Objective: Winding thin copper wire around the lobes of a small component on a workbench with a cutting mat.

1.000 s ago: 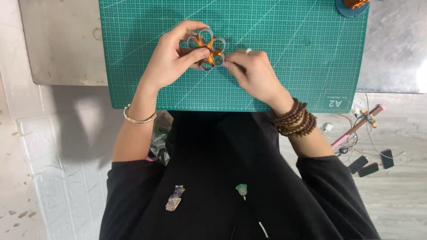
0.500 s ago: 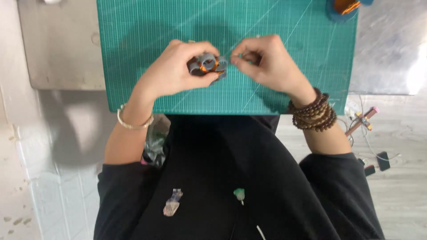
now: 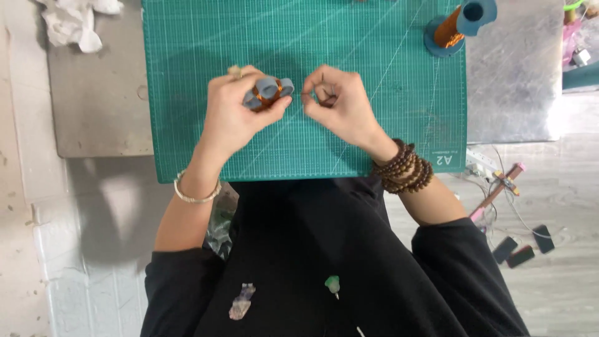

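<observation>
i'm gripping the small grey coil piece [image 3: 268, 93] with its copper winding in my left hand [image 3: 234, 115], fingers wrapped round it, above the green cutting mat [image 3: 187, 62]. my right hand [image 3: 340, 106] is pinching narrow, seemingly on fine wire; i judge winding is underway, needing steady tension.

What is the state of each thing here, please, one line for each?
Left hand: grips the grey ring piece.
Grey ring piece: held above the mat, copper wire wound on it.
Right hand: fingertips pinched beside the piece.
Wire spool: tipped over on the cutting mat.
</observation>
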